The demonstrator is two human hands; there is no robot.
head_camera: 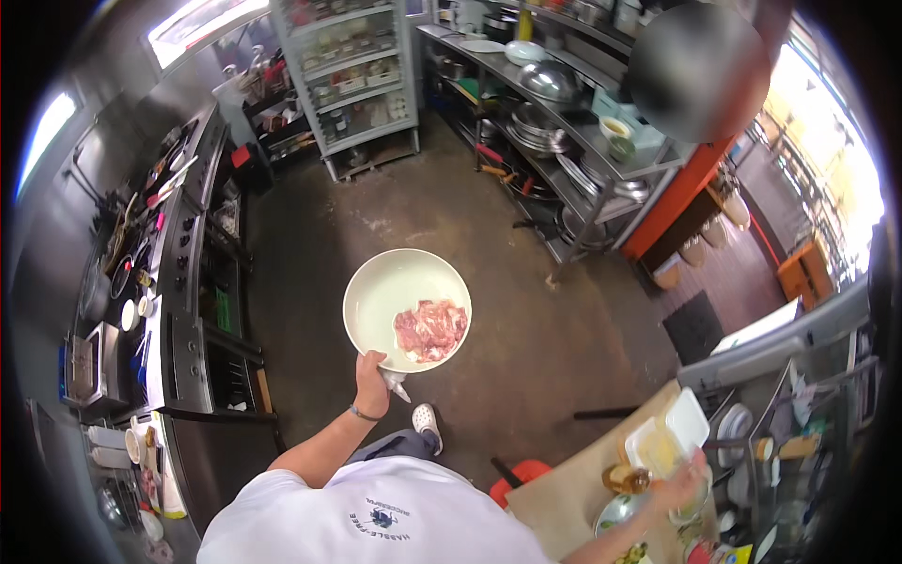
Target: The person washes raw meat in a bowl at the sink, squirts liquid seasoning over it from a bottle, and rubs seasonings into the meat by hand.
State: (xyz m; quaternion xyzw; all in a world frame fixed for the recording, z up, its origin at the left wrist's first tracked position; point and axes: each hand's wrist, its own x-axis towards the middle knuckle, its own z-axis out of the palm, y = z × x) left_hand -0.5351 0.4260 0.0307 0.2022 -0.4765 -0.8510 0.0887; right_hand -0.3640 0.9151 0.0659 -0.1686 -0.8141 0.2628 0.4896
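Observation:
A cream-coloured round pan or bowl (373, 296) is held out over the floor, with pieces of raw meat (431, 330) lying in its lower right part. My left hand (371, 384) grips its near rim, the thumb over the edge; a whitish cloth (398, 386) hangs beside the fingers. My right hand (680, 483), blurred, is over the table at the lower right, beside a white foam container (687, 423) with yellowish contents. Near that hand are an amber bottle or jar (626, 479) and a bowl (616, 513). Whether the right hand holds anything cannot be told.
A steel cooking range (184, 331) runs along the left side. Steel shelving (599, 155) with pans and bowls stands at the upper right, and a glass-fronted cabinet (352, 70) at the back. A red stool (521, 479) is partly under the table (564, 493). A dark mat (694, 328) lies at the right.

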